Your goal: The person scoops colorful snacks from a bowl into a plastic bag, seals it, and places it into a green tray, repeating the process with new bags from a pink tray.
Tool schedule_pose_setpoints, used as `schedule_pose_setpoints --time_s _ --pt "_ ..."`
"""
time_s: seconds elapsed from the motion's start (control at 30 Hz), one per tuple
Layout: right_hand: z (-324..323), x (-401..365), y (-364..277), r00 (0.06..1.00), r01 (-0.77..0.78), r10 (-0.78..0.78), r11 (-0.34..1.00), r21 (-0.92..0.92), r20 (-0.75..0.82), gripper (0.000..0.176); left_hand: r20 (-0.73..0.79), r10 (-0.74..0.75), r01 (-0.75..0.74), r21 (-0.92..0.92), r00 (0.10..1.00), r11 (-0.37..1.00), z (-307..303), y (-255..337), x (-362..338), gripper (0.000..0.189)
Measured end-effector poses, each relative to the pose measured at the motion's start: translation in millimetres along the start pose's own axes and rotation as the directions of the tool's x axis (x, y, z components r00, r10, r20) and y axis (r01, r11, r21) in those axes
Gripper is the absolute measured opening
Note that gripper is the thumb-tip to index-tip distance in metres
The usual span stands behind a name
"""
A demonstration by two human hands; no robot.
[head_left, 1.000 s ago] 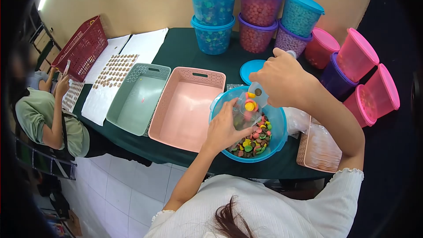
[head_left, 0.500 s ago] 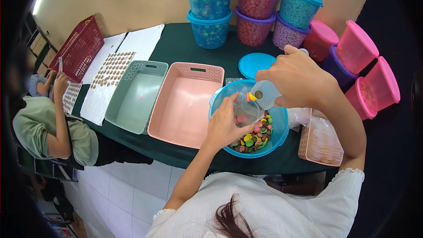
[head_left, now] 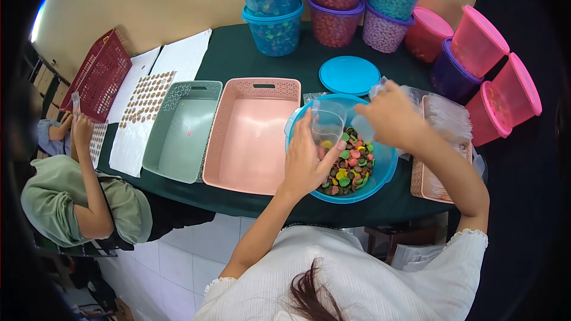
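Dark green table (head_left: 250, 59) spans the view, its near edge just past the bowl at 6 o'clock. A seated co-worker (head_left: 77, 202) in a green top is at 9 o'clock, well apart. Stacked lidded tubs (head_left: 333, 6) stand at 12 o'clock, pink tubs (head_left: 488, 59) at 2 o'clock. Pink basket (head_left: 262, 86) sits at centre with the green basket (head_left: 196, 88) just beside it at its 9 o'clock. Blue bowl (head_left: 380, 172) of mixed coloured candies (head_left: 351, 169) is just beside the pink basket at its 3 o'clock, with a tray of clear bags (head_left: 443, 125) at the bowl's 3 o'clock. Blue lid (head_left: 349, 75) lies flat at the bowl's 12 o'clock, with bare cloth around it up to the tubs. Left hand (head_left: 306, 163) pinches a small clear bag (head_left: 327, 123), thumb against fingers, bag upright and mouth open over the bowl's 10 o'clock side, a few candies in its bottom. Right hand (head_left: 392, 113) hovers over the bowl's 1 o'clock rim, fingers curled on a clear scoop (head_left: 361, 129), mostly hidden, just beside the bag's mouth.
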State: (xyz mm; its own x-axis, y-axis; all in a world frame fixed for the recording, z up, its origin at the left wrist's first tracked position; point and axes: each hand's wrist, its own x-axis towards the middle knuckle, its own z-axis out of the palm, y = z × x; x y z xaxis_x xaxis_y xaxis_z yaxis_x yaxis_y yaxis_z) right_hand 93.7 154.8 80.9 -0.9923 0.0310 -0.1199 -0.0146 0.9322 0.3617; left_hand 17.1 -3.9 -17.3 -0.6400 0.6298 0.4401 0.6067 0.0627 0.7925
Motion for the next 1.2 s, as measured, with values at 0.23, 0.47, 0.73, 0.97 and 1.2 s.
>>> schedule_pose_setpoints --time_s 0.23,0.47,0.73,0.97,1.2 --pt "61 17 -23 0.988 -0.074 0.083 0.995 -0.072 0.130 0.024 0.015 0.023 -0.024 0.093 1.000 0.995 -4 14 1 0.090" --pt "31 21 -17 0.793 0.004 -0.073 0.993 0.115 0.604 0.035 -0.026 -0.001 0.004 0.116 1.000 0.993 -1 8 -2 0.092" --pt "36 19 -11 0.769 0.102 -0.221 0.969 0.226 0.600 0.052 -0.045 -0.046 0.051 0.117 0.998 0.992 -1 12 -2 0.091" --pt "46 8 -14 0.871 0.263 -0.342 0.931 0.255 0.352 0.046 -0.039 -0.070 0.074 0.107 0.997 0.992 0 11 -2 0.090" --pt "69 0 -10 0.923 0.351 -0.377 0.907 0.232 0.080 0.055 -0.027 -0.060 0.062 0.092 0.998 0.994 -1 12 -1 0.089"
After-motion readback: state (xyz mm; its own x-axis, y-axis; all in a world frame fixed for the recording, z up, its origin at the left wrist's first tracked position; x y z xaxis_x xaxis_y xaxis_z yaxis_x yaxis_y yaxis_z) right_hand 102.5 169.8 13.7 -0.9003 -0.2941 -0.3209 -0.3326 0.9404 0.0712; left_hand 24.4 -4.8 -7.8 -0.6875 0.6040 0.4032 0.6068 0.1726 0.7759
